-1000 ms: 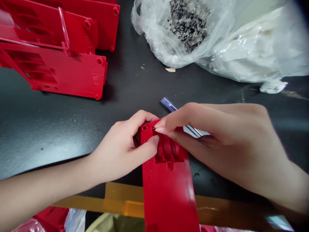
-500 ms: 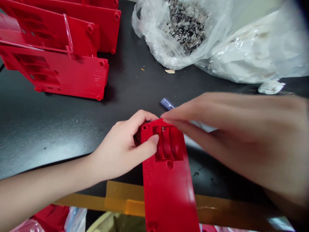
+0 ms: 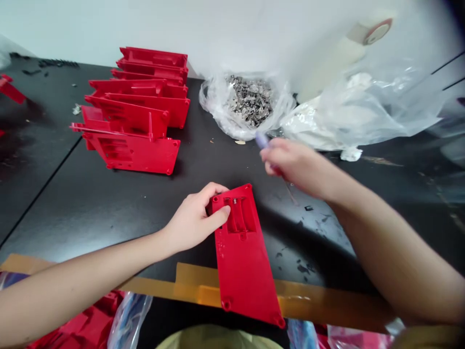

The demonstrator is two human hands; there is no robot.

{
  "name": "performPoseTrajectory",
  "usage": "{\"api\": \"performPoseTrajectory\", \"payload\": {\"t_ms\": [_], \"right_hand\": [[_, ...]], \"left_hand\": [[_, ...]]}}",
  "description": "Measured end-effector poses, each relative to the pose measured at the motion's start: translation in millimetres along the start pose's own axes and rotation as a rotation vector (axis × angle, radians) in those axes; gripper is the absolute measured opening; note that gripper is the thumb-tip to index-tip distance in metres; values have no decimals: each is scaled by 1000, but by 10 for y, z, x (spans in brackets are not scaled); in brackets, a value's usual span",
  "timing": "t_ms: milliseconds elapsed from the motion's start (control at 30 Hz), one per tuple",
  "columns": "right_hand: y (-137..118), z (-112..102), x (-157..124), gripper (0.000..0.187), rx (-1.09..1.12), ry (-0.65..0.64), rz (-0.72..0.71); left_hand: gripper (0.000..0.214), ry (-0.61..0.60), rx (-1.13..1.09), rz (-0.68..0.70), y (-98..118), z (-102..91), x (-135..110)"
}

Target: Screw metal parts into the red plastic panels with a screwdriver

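Observation:
My left hand (image 3: pixel 192 220) grips the upper left corner of a red plastic casing (image 3: pixel 245 274), its thumb lying over the edge of the battery compartment (image 3: pixel 247 213). A small metal spring (image 3: pixel 234 200) shows at the top of that compartment. The casing's lower end juts past the taped table edge. Up and to the right, my right hand (image 3: pixel 298 162) is closed around a screwdriver, whose purple translucent handle (image 3: pixel 261 140) pokes out beyond the fingers. Its thin shaft points down to the right, blurred by motion.
Several red casings (image 3: pixel 143 152) stand in a row at the back left. An open plastic bag (image 3: pixel 218 109) of small metal parts and a white bag (image 3: pixel 327 121) sit behind. Black scraps (image 3: pixel 303 266) lie at right. Brown tape (image 3: pixel 196 276) runs along the table edge.
My right hand has moved up and away from the casing, and the screwdriver handle now shows upright in it. The view has widened and tilted up. My left hand keeps its hold.

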State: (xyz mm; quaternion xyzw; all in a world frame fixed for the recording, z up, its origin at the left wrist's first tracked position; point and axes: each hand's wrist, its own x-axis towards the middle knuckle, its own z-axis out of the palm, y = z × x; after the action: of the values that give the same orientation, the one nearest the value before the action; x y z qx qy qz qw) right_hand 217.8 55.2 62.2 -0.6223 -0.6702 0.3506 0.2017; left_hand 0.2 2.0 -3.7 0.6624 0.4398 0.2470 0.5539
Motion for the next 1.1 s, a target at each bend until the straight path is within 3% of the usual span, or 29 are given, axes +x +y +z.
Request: {"api": "performPoseTrajectory", "payload": {"t_ms": [100,200,300,400,533,733,1100], "right_hand": [[-190,-73,-58,11,676,56,-181],[-269,71,-123,18,867,47,-432],[-214,318,-145,31,833,17,-544],[-111,509,-123,49,755,90,-549],[-55,648,-90,53,702,123,-495],[-87,749,-106,52,662,184,-560],[-60,749,-104,51,619,126,-606]], "left_hand": [[25,7,4,11,-11,5,-1],[25,22,19,21,-14,6,-2],[25,26,17,17,-8,5,-1],[25,15,2,4,4,5,5],[25,9,0,5,16,7,12],[23,34,43,23,26,8,21],[22,33,68,33,23,1,16]]}}
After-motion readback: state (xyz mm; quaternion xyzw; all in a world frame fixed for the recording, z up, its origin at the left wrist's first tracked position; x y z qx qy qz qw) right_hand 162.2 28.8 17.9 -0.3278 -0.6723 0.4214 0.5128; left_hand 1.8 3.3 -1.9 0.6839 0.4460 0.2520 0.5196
